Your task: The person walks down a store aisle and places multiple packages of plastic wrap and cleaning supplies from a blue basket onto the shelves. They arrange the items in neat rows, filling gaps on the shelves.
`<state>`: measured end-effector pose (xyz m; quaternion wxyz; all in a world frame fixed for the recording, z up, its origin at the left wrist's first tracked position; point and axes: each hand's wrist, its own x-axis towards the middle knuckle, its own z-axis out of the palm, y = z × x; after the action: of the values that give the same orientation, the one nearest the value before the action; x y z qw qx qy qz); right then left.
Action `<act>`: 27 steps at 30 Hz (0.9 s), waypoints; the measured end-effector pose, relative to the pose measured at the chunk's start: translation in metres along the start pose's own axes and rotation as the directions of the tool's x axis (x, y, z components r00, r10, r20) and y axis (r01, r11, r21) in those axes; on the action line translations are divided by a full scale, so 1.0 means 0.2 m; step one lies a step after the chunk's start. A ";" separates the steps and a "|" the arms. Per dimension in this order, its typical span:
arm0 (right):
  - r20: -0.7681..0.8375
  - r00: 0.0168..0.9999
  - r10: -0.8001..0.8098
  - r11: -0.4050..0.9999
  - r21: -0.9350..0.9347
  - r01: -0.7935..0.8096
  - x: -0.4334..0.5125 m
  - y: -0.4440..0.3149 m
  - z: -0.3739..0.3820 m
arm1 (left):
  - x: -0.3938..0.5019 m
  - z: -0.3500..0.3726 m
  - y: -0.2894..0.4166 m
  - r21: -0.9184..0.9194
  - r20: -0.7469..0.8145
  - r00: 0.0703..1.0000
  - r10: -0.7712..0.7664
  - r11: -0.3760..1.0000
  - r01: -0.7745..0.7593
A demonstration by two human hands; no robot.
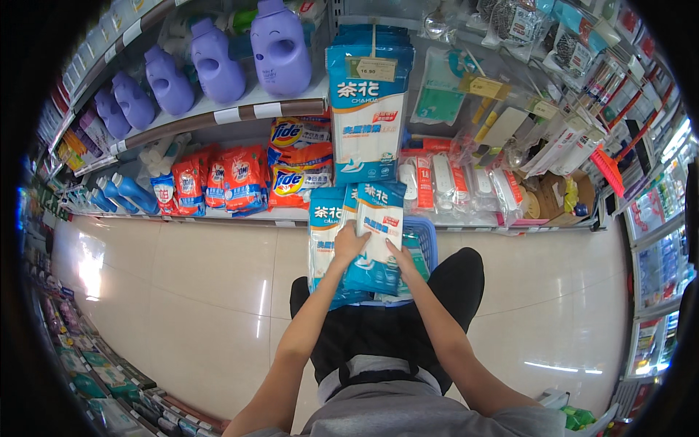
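Over a blue plastic basket (431,240) between my knees, both hands grip blue-and-white packets of cleaning cloths. My left hand (350,243) holds the left side of the front cloth packet (377,235), its thumb on the front; another packet shows behind it. My right hand (402,258) pinches that front packet's right edge. Further cloth packets (322,240) stand at the left of the basket, partly under my left arm. Just beyond, a row of larger-looking cloth packets (368,125) hangs on a hook with a price tag in front. Green packs (416,254) lie in the basket's right side.
Purple detergent bottles (281,52) line the upper left shelf. Below are laundry powder bags (240,177) and blue bottles (134,194). Packaged power strips (450,180) and a cardboard box (579,194) sit on the lower right shelf. A red brush (607,169) hangs at right. Tiled floor (218,273) surrounds me.
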<state>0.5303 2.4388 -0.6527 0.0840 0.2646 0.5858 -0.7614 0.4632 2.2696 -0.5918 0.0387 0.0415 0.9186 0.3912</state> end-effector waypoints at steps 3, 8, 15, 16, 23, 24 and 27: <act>0.088 0.992 0.089 0.969 0.221 -0.107 -0.11 -0.05 -0.09 | 0.02 -0.17 0.13 0.003 0.353 0.933 0.065 0.998 -0.070; -0.171 0.934 -0.314 0.936 0.109 0.334 -0.36 -0.21 -0.20 | 0.21 -0.64 0.52 -0.268 0.081 0.951 0.298 0.926 -0.267; -0.186 0.721 -0.667 0.742 -0.078 0.666 -0.50 -0.62 -0.19 | 0.55 -1.03 1.04 -0.970 -0.092 0.957 0.276 0.192 -0.149; -0.163 0.715 -0.680 0.731 -0.083 0.677 -0.51 -0.68 -0.18 | 0.58 -1.05 1.06 -0.979 -0.064 0.950 0.305 0.168 -0.120; 0.012 0.581 -0.814 0.574 -0.142 0.807 -0.48 -1.06 -0.02 | 0.51 -1.15 1.18 -0.859 -0.123 0.884 0.451 0.398 -0.322; 0.035 0.583 -0.811 0.578 -0.105 0.809 -0.48 -1.11 0.02 | 0.53 -1.17 1.19 -0.787 -0.152 0.883 0.444 0.486 -0.380; 0.082 0.581 -0.809 0.577 -0.071 0.814 -0.44 -1.18 0.08 | 0.55 -1.22 1.20 -0.631 -0.199 0.852 0.485 0.601 -0.490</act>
<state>0.4973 2.4783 -0.4063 -0.2482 -0.0526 0.6776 -0.6903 0.3400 2.2730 -0.2543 -0.0604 0.2721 0.6724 0.6857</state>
